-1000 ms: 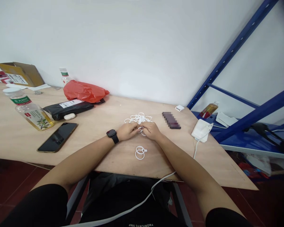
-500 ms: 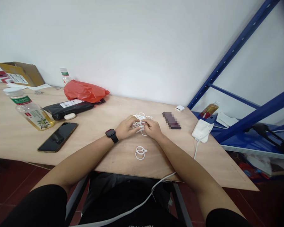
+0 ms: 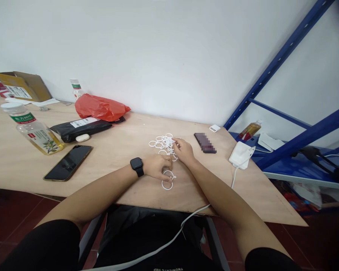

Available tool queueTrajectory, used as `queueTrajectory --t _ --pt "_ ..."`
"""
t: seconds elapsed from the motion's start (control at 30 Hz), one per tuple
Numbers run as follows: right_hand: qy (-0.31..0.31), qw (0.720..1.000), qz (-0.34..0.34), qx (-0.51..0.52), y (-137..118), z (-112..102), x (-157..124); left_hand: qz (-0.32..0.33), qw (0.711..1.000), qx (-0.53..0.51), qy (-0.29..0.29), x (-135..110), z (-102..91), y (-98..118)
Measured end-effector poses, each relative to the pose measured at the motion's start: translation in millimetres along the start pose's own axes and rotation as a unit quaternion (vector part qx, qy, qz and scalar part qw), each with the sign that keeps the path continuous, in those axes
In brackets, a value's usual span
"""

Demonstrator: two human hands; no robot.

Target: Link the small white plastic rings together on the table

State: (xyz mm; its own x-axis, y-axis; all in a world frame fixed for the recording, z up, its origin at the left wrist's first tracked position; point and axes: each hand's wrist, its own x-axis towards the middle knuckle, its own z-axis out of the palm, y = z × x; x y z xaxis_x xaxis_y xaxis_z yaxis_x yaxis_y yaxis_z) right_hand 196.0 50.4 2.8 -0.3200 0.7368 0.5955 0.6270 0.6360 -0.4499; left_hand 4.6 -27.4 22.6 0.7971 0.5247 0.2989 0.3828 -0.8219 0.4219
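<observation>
A loose pile of white curtain rings (image 3: 166, 142) with small eyelets lies mid-table. At its right edge is my right hand (image 3: 184, 151), its thumb and fingers closed in a pinch on a white curtain ring of the pile; the fingertips partly hide it. Closer to me, two overlapping white curtain rings (image 3: 167, 188) rest on the wood. My left hand (image 3: 159, 166), with a black watch (image 3: 136, 164) on the wrist, is over their upper edge. Its fingers are curled but a gap shows between them and the thumb, which overlaps the rings.
Left of my arms are a phone (image 3: 68, 162), a drink bottle (image 3: 35, 130), a white earbud case (image 3: 82, 137), a black parcel (image 3: 80, 128) and a red bag (image 3: 100, 107). Another phone (image 3: 205, 143), a white adapter (image 3: 241, 155) and its cable (image 3: 234, 180) lie right, beside a blue rack (image 3: 282, 128).
My left hand has left the pile and come down toward me to the separate rings. The right hand stays by the pile, whose left side now shows.
</observation>
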Motion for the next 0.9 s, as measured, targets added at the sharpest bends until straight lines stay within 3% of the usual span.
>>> queueTrajectory --t 0.27,0.37,0.47,0.63,0.77,0.9 --pt "0.002 0.999 0.045 -0.03 3.9 -0.1 1.9 -0.024 1.0 0.009 0.016 -1.0 -2.6 -15.9" --pt "0.024 0.999 0.02 -0.016 0.0 -1.1 0.6 -0.06 0.996 0.011 0.058 -1.3 -5.3 -20.9" --pt "0.03 0.999 -0.018 0.014 -6.3 -3.1 -2.0 -0.126 0.982 0.031 0.139 -1.6 -9.2 -25.0" --pt "-0.026 0.993 -0.092 0.069 -14.1 -6.7 -5.9 -0.188 0.951 0.019 0.247 -3.1 -11.6 -33.9" --pt "-0.066 0.985 -0.128 0.097 -14.1 -7.6 -6.4 -0.188 0.939 0.031 0.287 -3.2 -9.8 -36.4" --pt "-0.067 0.982 -0.141 0.106 -14.5 -7.1 -6.9 -0.201 0.931 0.059 0.297 -2.1 -9.0 -33.5"
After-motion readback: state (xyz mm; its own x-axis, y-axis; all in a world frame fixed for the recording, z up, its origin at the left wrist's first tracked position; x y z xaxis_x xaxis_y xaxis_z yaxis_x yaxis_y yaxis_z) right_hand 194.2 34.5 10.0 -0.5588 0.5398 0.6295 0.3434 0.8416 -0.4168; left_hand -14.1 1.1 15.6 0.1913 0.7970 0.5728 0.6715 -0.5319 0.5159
